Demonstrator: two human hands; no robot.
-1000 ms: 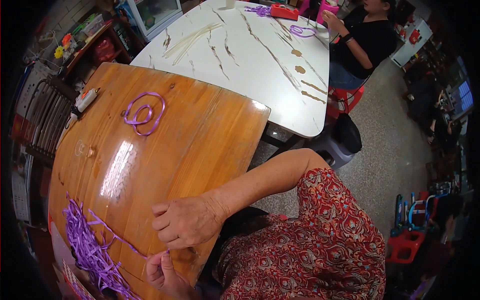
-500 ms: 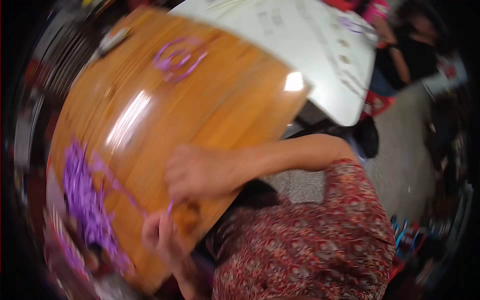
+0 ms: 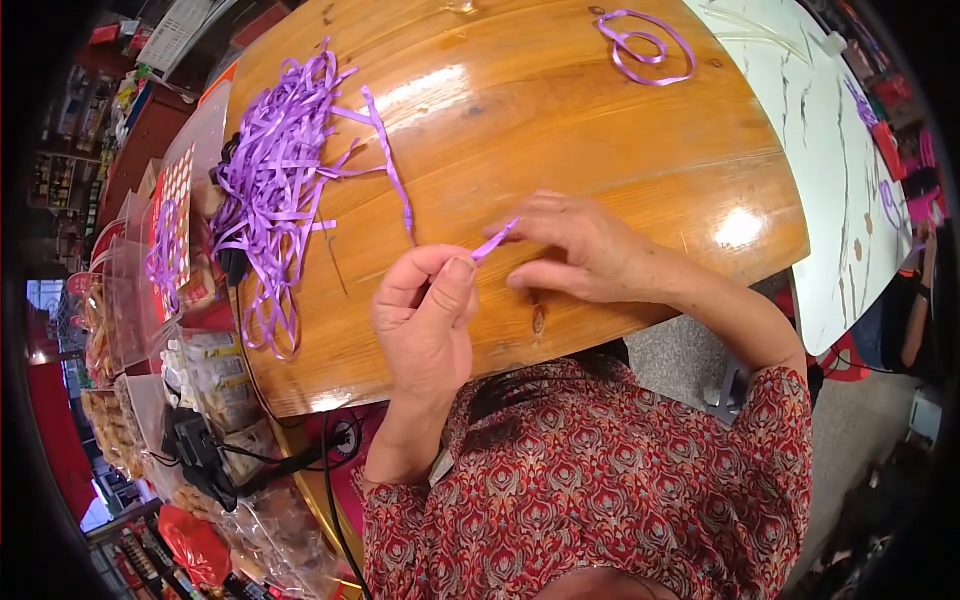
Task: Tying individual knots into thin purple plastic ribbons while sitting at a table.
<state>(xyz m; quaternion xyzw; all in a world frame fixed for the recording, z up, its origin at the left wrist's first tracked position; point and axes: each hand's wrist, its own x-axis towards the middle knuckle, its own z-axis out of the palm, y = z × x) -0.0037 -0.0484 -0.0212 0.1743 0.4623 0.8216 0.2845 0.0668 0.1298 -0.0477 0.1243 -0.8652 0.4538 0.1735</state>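
Note:
My left hand (image 3: pixel 425 315) is closed, thumb against the bent forefinger, pinching a narrow purple ribbon (image 3: pixel 494 241). A short end sticks out toward my right hand; a longer strand (image 3: pixel 390 165) runs from behind the left fingers across the table. My right hand (image 3: pixel 585 250) is just to the right, thumb and fingers apart. Its fingertips are close to the ribbon end, and I cannot tell whether they touch it. To the left lies a tangled heap of purple ribbons (image 3: pixel 285 160).
The glossy wooden table (image 3: pixel 560 130) carries a looped purple ribbon (image 3: pixel 645 48) at its far right. A white marbled table (image 3: pixel 830 170) adjoins on the right. Packed goods (image 3: pixel 215 380) and a black cable (image 3: pixel 335 500) are at the left. Another person's arm (image 3: pixel 915 325) shows far right.
The view has turned, so the table and heap sit differently. My right hand, formerly curled near the left with ribbon between them, now has its fingers spread. The left keeps its pinch.

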